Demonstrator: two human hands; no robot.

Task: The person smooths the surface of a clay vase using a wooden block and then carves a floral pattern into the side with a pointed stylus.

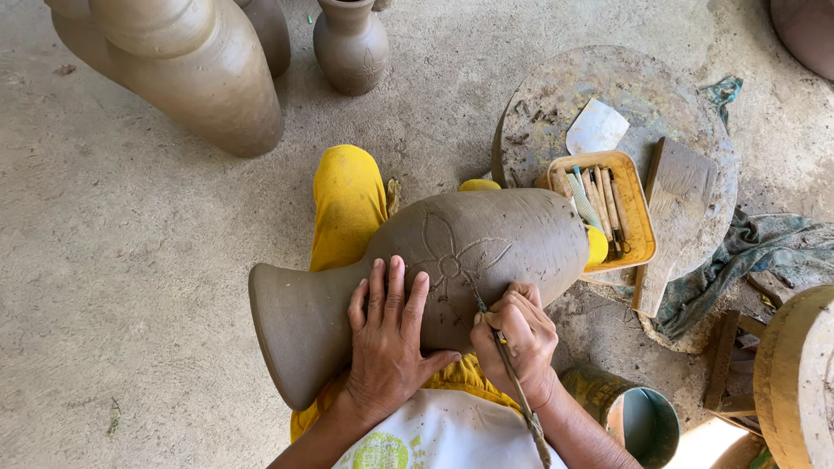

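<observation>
The left hand (388, 334) lies flat and open, palm down, with its fingers (395, 291) close together and pointing away from the body. The right hand (518, 340) is curled in a tight pinch. Both forearms reach forward, close together.

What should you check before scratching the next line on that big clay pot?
1. Left hand flat on the clay vase, steadying it: ok.
2. Vase lying across the lap: ok.
3. Right hand gripping the carving stick: ok.
4. Stick tip on the flower carving: ok.
5. Spare tools in the yellow tray nearby: ok.
6. Clay soft enough: cannot tell.
</observation>
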